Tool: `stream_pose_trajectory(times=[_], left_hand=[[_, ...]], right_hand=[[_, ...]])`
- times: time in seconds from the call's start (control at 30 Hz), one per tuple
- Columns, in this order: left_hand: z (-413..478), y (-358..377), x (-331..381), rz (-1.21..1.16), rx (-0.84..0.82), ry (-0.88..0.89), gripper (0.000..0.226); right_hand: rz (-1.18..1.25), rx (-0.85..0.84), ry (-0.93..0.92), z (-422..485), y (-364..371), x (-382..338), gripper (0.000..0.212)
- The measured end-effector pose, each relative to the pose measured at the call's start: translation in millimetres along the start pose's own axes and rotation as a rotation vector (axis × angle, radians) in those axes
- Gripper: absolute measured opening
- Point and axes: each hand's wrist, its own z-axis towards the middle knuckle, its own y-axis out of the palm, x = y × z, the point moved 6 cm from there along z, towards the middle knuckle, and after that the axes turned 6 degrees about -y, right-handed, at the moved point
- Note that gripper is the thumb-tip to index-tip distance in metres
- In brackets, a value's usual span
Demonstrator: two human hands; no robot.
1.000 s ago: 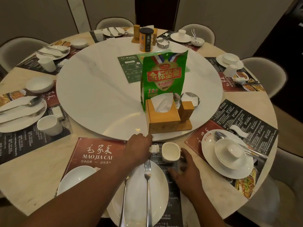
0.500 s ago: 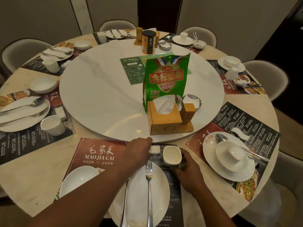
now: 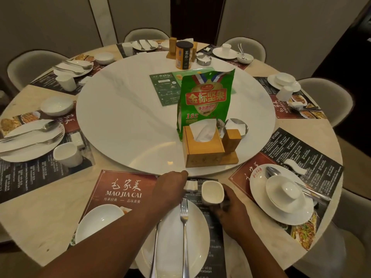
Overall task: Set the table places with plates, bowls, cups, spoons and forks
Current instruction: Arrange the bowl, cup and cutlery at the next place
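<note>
Right hand (image 3: 230, 209) has slid in off the mat (image 3: 122, 189) and now wraps the cup (image 3: 212, 192), fingers curled round its lower wall. The cup is upright on the mat, just past the plate's (image 3: 172, 237) far right rim. Looks like the last piece here being settled: bowl (image 3: 100, 221) at left, fork (image 3: 184, 227) on the plate. Left hand (image 3: 170, 189) hasn't budged, reaching over the plate, knuckles up, at the small white rest (image 3: 190, 186). Its fingertips are hidden, so pinching or just touching, can't tell.
</note>
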Motion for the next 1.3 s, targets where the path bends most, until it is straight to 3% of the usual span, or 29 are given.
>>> stream_pose_trajectory(times=[0.17, 0.23, 0.33, 0.47, 0.6, 0.73, 0.93, 1.07, 1.3], left_hand=[[-10, -21, -6, -0.113, 0.013, -0.015, 0.022], [-19, -41, -22, -0.197, 0.055, -0.081, 0.02], [-35, -70, -65, -0.336, 0.175, -0.232, 0.018], [-82, -84, -159, -0.359, 0.25, -0.441, 0.011], [-133, -61, -223, -0.343, 0.048, -0.569, 0.023], [-165, -37, -233, -0.522, -0.161, -0.486, 0.021], [-161, -36, -239, -0.624, -0.124, -0.396, 0.038], [-134, -45, -260, -0.668, -0.035, -0.435, 0.038], [-92, -46, -289, -0.696, -0.002, -0.501, 0.031]], right_hand=[[-0.062, 0.036, 0.059, -7, -15, -10, 0.074], [-0.113, 0.211, 0.036, -12, -30, -31, 0.071], [-0.167, 0.434, -0.145, -24, -35, -81, 0.043], [-0.167, 0.068, -0.272, -32, 56, -146, 0.02], [-0.24, -0.192, -0.247, -52, 145, -178, 0.027], [-0.357, -0.331, -0.13, -61, 189, -182, 0.036], [-0.342, -0.288, -0.007, -49, 205, -177, 0.04], [-0.262, -0.128, 0.025, -14, 212, -183, 0.028], [-0.248, -0.067, 0.032, 36, 223, -190, 0.031]])
